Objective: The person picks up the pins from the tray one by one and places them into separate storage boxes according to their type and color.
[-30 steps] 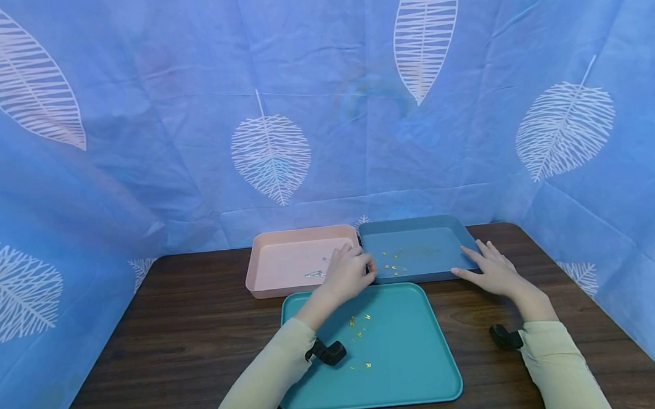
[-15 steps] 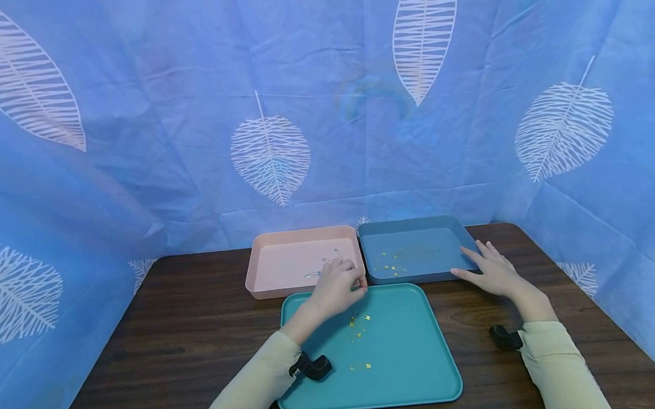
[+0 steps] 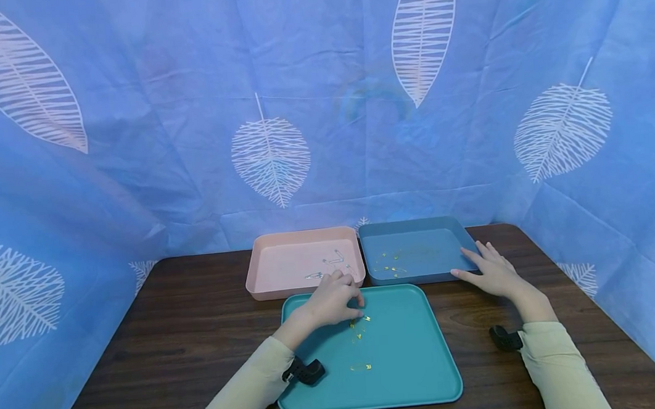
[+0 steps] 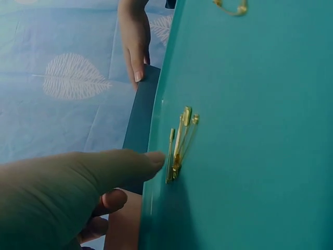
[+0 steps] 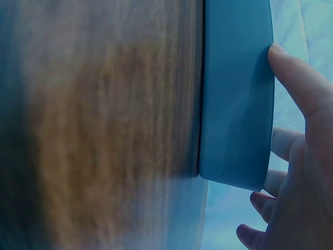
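My left hand (image 3: 332, 300) hovers over the back left of the teal tray (image 3: 408, 367), thumb stretched and fingers loosely bent, with nothing visible in it. Just beyond the thumb tip in the left wrist view lies a small cluster of gold safety pins (image 4: 178, 148). A separate gold safety pin (image 3: 361, 367) lies nearer the tray's front. My right hand (image 3: 495, 273) rests at the right front corner of the blue tray (image 3: 435, 245); its thumb touches the rim and its other fingers reach along the right side.
Behind the teal tray stands a pink tray (image 3: 280, 259) with several silver safety pins (image 3: 333, 261) in its right part. Several gold pins (image 3: 394, 268) lie in the blue tray's left part. Dark wooden table (image 3: 162, 337) surrounds them; a blue leaf-patterned cloth (image 3: 336, 154) hangs behind.
My left hand has drawn back from between the pink and blue trays, left and toward me, over the teal tray. More silver pins show in the pink tray. My right hand has stayed put.
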`<control>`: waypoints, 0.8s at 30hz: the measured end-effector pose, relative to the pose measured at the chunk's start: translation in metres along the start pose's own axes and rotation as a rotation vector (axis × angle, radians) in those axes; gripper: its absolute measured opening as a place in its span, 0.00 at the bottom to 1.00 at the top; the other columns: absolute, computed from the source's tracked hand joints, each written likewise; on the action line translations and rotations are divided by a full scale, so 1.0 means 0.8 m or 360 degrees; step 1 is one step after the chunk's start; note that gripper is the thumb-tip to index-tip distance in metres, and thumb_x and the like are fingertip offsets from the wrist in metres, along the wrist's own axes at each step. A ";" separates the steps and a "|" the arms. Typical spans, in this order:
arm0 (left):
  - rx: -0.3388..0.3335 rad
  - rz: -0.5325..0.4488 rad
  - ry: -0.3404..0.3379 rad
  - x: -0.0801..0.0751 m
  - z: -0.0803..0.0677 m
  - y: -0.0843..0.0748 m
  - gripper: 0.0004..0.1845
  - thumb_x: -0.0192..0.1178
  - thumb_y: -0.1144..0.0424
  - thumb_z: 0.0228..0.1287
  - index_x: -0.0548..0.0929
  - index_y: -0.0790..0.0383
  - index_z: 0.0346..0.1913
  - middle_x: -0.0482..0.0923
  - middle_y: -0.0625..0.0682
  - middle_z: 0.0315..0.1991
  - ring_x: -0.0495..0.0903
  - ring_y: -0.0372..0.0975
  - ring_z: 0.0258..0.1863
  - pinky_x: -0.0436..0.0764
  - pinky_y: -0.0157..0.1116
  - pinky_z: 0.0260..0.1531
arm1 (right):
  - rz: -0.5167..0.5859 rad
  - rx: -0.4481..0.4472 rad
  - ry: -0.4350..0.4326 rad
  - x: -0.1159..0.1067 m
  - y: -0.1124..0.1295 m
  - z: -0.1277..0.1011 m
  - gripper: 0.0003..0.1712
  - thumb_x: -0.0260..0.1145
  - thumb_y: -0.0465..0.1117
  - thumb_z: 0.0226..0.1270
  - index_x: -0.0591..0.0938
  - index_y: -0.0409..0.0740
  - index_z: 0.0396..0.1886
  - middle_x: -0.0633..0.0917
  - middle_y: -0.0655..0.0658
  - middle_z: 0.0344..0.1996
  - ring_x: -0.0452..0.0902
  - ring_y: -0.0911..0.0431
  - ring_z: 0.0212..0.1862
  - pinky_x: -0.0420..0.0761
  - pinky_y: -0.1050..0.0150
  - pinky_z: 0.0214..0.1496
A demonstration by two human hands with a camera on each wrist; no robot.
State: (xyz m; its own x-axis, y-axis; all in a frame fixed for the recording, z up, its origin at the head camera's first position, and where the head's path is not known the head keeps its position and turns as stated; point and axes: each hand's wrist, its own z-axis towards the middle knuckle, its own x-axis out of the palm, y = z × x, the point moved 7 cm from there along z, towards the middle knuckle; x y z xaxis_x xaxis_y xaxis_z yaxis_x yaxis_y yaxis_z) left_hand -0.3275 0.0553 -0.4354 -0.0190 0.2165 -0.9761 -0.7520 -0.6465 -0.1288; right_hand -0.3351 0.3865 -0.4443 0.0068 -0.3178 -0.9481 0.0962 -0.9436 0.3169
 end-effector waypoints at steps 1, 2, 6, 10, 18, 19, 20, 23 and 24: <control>0.0006 0.0017 0.0011 0.001 -0.001 0.000 0.06 0.69 0.47 0.57 0.87 0.41 0.34 0.71 0.40 0.32 0.60 0.35 0.33 0.57 0.32 0.35 | 0.0004 -0.0003 0.0003 0.000 0.000 0.000 0.51 0.57 0.68 0.66 0.59 0.35 0.74 0.48 0.21 0.73 0.38 0.26 0.74 0.44 0.22 0.64; 0.0011 0.0033 0.0021 0.002 -0.001 0.000 0.06 0.69 0.47 0.57 0.87 0.40 0.34 0.71 0.40 0.32 0.60 0.35 0.33 0.57 0.32 0.35 | 0.0009 0.0000 0.0005 0.000 0.000 0.000 0.51 0.57 0.68 0.66 0.59 0.35 0.74 0.48 0.21 0.73 0.38 0.26 0.74 0.44 0.22 0.64; 0.0017 0.0079 0.0045 0.007 -0.001 0.001 0.04 0.69 0.47 0.58 0.86 0.40 0.31 0.70 0.39 0.32 0.59 0.35 0.33 0.56 0.32 0.35 | 0.0021 0.0000 0.0017 0.001 0.000 0.000 0.51 0.56 0.68 0.66 0.59 0.35 0.74 0.48 0.21 0.73 0.37 0.26 0.74 0.44 0.22 0.64; 0.0036 0.0096 0.0034 0.008 -0.001 0.000 0.05 0.68 0.48 0.58 0.85 0.41 0.29 0.72 0.39 0.33 0.60 0.35 0.33 0.56 0.32 0.35 | 0.0029 -0.0003 0.0018 0.000 0.001 0.000 0.51 0.57 0.67 0.66 0.59 0.35 0.74 0.48 0.20 0.73 0.37 0.26 0.74 0.44 0.22 0.64; 0.0035 0.0073 0.0019 0.005 -0.003 -0.001 0.08 0.69 0.49 0.57 0.83 0.42 0.25 0.71 0.39 0.30 0.59 0.35 0.32 0.54 0.32 0.34 | 0.0017 0.0004 0.0011 -0.002 0.006 -0.003 0.51 0.58 0.67 0.65 0.60 0.35 0.74 0.48 0.21 0.73 0.39 0.26 0.74 0.46 0.22 0.65; 0.0031 0.0072 0.0028 0.005 -0.003 -0.002 0.08 0.69 0.49 0.58 0.82 0.42 0.25 0.70 0.39 0.30 0.59 0.35 0.32 0.55 0.32 0.34 | 0.0013 0.0002 0.0011 -0.002 0.006 -0.003 0.51 0.58 0.67 0.65 0.60 0.35 0.74 0.48 0.21 0.73 0.39 0.26 0.74 0.46 0.22 0.64; 0.0025 0.0069 0.0037 0.005 -0.003 -0.002 0.09 0.69 0.49 0.58 0.82 0.42 0.24 0.70 0.39 0.30 0.59 0.35 0.32 0.55 0.33 0.34 | 0.0011 0.0003 0.0011 -0.002 0.006 -0.003 0.51 0.58 0.67 0.65 0.60 0.35 0.74 0.48 0.21 0.73 0.39 0.26 0.74 0.46 0.22 0.64; 0.0013 0.0060 0.0059 0.005 -0.003 -0.003 0.10 0.68 0.50 0.57 0.80 0.42 0.22 0.70 0.39 0.30 0.59 0.35 0.33 0.55 0.33 0.35 | 0.0012 0.0002 0.0014 -0.002 0.007 -0.003 0.51 0.58 0.67 0.66 0.60 0.35 0.74 0.48 0.21 0.73 0.39 0.26 0.74 0.46 0.22 0.64; 0.0012 0.0055 0.0064 0.005 -0.003 -0.003 0.10 0.69 0.51 0.57 0.79 0.42 0.22 0.70 0.38 0.30 0.59 0.35 0.33 0.55 0.33 0.35 | 0.0014 0.0002 0.0015 -0.001 0.006 -0.003 0.51 0.58 0.67 0.66 0.60 0.35 0.74 0.48 0.21 0.73 0.39 0.26 0.74 0.46 0.22 0.64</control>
State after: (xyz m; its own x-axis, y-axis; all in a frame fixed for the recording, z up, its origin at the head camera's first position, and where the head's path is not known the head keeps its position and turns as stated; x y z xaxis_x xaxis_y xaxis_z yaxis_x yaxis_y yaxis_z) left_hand -0.3243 0.0559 -0.4396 -0.0187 0.1649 -0.9861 -0.7563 -0.6475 -0.0940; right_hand -0.3326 0.3826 -0.4418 0.0168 -0.3249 -0.9456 0.0951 -0.9409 0.3250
